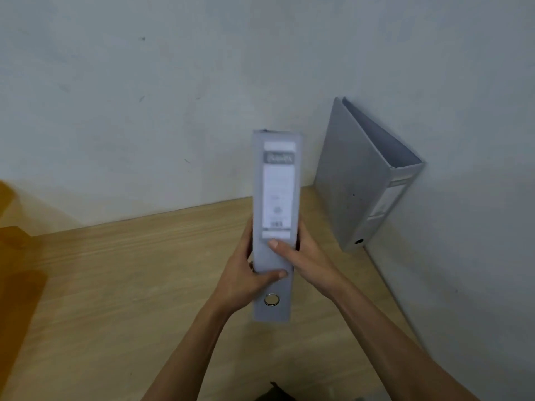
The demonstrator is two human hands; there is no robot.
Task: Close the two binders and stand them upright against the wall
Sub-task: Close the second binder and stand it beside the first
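Both hands clamp the closed lever-arch binder (pixel 275 221): left hand (pixel 246 273) wraps the spine low, thumb across it; right hand (pixel 307 261) pinches the opposite cover, thumb on the label. Held upright above the table (pixel 115 285), spine toward me, likely for setting down at the wall (pixel 173 82). The second binder (pixel 359 180) already leans in the corner. Label text is blurred; fingers behind the covers are hidden.

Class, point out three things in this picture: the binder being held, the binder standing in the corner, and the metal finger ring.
Held binder (pixel 278 198), head view: on its spine label.
Corner binder (pixel 347 180), head view: on its broad cover.
Finger ring (pixel 271 300), head view: on its metal rim.
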